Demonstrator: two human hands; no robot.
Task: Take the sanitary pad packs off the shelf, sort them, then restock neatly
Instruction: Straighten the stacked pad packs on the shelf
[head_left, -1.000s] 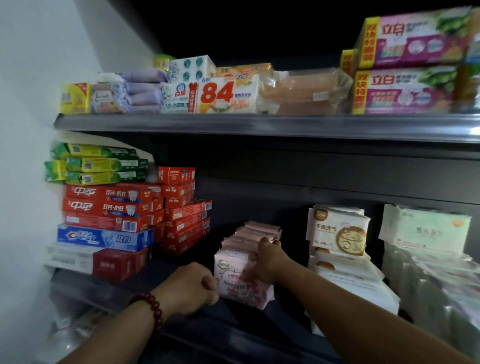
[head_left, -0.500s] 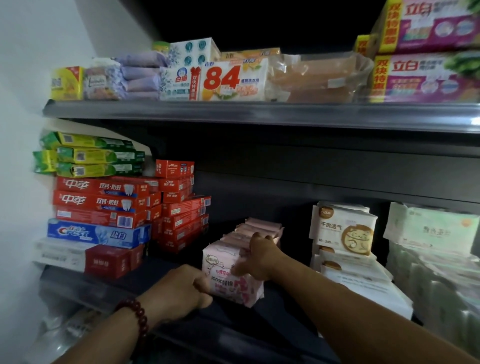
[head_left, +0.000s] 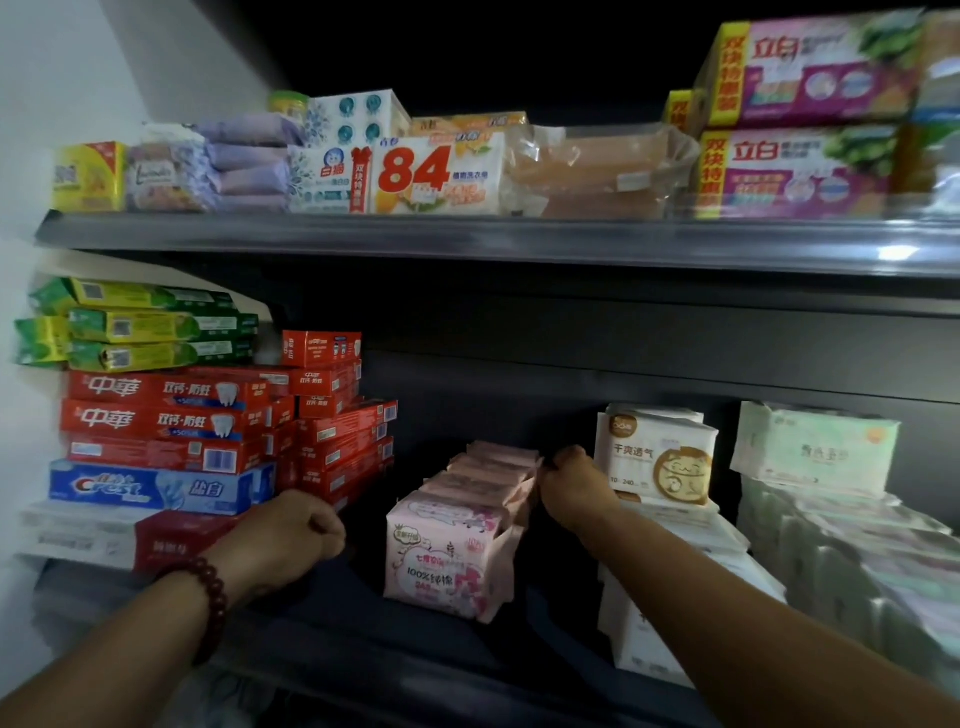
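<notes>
A row of pink sanitary pad packs (head_left: 470, 525) stands on the dark lower shelf (head_left: 322, 613), running from the near edge toward the far back, between the red toothpaste boxes (head_left: 332, 436) on the left and the white cat-print pad packs (head_left: 655, 457) on the right. The right hand (head_left: 574, 486) reaches in beside the far end of the pink row, fingers curled against the rear packs; whether it actually pinches one, I cannot tell. The left hand (head_left: 291, 530) hangs in a loose fist, empty, left of the front pack and clear of it.

The step in hand looks like squaring up or gathering this pink row. To do it well, the right hand should press the rear packs forward from behind while the left hand moves across to brace the printed front pack, so the soft packs slide as one block and do not fan out or topple. Keep the elbow clear of the cat-print stack, which sits just beside the wrist.
</notes>
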